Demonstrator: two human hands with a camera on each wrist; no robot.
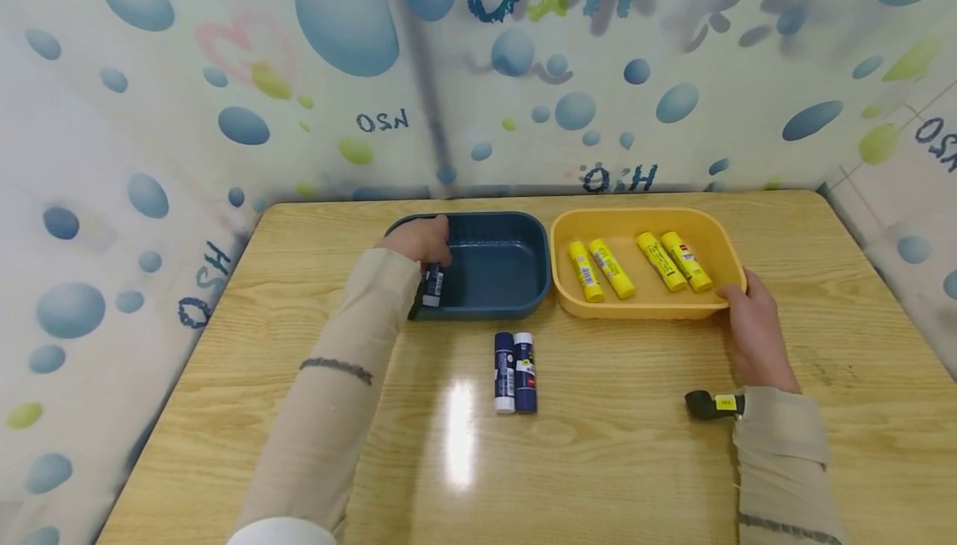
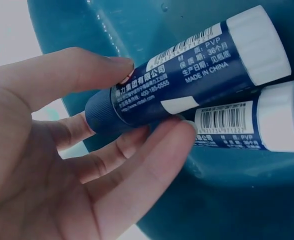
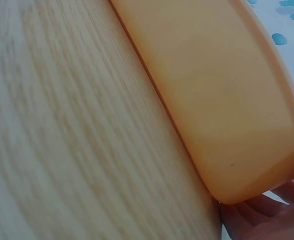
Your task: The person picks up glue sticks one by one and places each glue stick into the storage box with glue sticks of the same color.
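In the left wrist view the left hand [image 2: 82,150] pinches a dark blue glue stick [image 2: 187,65] with a white end between thumb and fingers; a second blue glue stick [image 2: 252,120] lies beside it. Both are at the left side of the dark blue bin [image 1: 493,312]. The right hand [image 1: 757,329] grips the front right corner of the yellow bin [image 1: 643,311], its thumb on the rim. Several yellow glue sticks [image 1: 586,271] lie in that bin. In the right wrist view, the fingers [image 3: 267,212] are against the bin's corner.
Two blue-and-white glue sticks [image 1: 504,372] lie side by side on the wooden table [image 1: 598,445], in front of the bins. A patterned covering [image 1: 478,71] rises behind the table. A black strap end [image 1: 703,405] sticks out at the right wrist.
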